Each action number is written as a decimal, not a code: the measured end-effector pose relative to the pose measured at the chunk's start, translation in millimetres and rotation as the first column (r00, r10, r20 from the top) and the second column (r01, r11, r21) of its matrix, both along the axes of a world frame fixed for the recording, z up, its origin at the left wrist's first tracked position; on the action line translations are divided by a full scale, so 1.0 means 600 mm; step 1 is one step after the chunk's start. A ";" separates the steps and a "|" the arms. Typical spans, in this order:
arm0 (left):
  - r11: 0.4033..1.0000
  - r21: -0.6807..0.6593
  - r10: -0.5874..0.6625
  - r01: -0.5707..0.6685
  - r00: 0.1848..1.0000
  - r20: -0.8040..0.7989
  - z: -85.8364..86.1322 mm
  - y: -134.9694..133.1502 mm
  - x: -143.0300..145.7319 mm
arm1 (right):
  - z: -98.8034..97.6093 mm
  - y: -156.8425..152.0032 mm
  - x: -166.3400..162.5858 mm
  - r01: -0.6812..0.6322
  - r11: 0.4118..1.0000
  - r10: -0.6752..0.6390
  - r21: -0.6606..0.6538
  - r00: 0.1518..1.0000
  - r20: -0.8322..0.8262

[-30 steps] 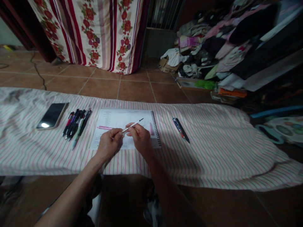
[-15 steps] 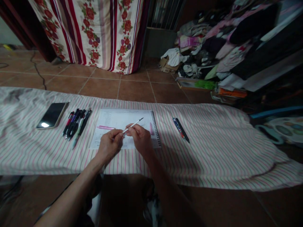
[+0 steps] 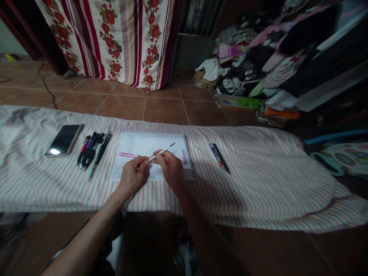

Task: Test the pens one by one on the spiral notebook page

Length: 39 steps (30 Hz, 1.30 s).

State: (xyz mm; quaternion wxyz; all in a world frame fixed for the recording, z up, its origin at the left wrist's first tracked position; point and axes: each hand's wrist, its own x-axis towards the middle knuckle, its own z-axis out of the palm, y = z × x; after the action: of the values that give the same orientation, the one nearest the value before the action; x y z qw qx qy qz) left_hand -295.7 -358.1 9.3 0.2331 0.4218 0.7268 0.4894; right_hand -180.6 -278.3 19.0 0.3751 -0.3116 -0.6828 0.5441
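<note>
A thin white pen refill [image 3: 162, 151] with a dark tip slants up to the right above the spiral notebook [image 3: 155, 138]. My left hand [image 3: 134, 173] is closed in a pinch at its lower end. Further up the refill, the thumb and fingers of my right hand [image 3: 171, 168] are closed round it. On the page, a pink pen barrel [image 3: 128, 155] lies just beyond my left hand. A smaller pink pen part [image 3: 183, 156] rests to the right of my right hand, near the spiral binding.
Left of the notebook lie several pens [image 3: 93, 151] in a bunch and a phone [image 3: 64, 140]. Two more pens [image 3: 220, 158] lie to the right. A striped cloth [image 3: 267, 172] covers the table. Beyond it are a floral curtain [image 3: 123, 42] and heaped clothes [image 3: 238, 50].
Both hands stay almost still on the refill. Its dark tip has shifted very slightly to the right.
</note>
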 end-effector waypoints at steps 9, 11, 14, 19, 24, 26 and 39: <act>1.000 0.007 -0.022 0.022 0.998 0.062 -0.007 0.000 -0.003 | -0.001 0.008 -0.003 -0.016 0.992 0.011 -0.127 0.999 -0.043; 1.000 0.012 -0.028 0.027 0.997 0.067 -0.010 0.001 -0.003 | -0.001 0.008 -0.003 -0.019 0.991 0.015 -0.129 0.999 -0.035; 1.000 0.008 -0.029 0.029 0.998 0.058 -0.010 0.001 -0.003 | -0.003 0.008 -0.002 -0.044 0.990 0.043 -0.131 0.999 -0.014; 0.999 0.014 -0.045 0.044 0.995 0.086 -0.005 0.000 -0.003 | -0.006 0.010 0.000 -0.082 0.988 0.084 -0.130 0.996 0.010; 0.997 0.023 -0.071 0.069 0.990 0.124 -0.005 -0.001 -0.002 | -0.005 0.010 0.003 -0.094 0.988 0.100 -0.125 0.994 0.037; 0.998 0.021 -0.068 0.066 0.990 0.120 -0.007 0.000 -0.002 | -0.005 0.010 0.003 -0.105 0.983 0.109 -0.147 0.994 0.019; 0.997 0.040 -0.068 0.064 0.992 0.108 -0.002 -0.004 -0.001 | -0.010 0.004 -0.003 -0.117 0.966 0.109 -0.232 0.993 -0.049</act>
State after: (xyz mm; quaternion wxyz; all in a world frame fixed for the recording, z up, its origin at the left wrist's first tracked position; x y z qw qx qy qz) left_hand -296.4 -360.5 8.1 0.2811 0.4224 0.6894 0.5169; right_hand -182.7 -275.6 12.7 0.3162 -0.3046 -0.6236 0.6468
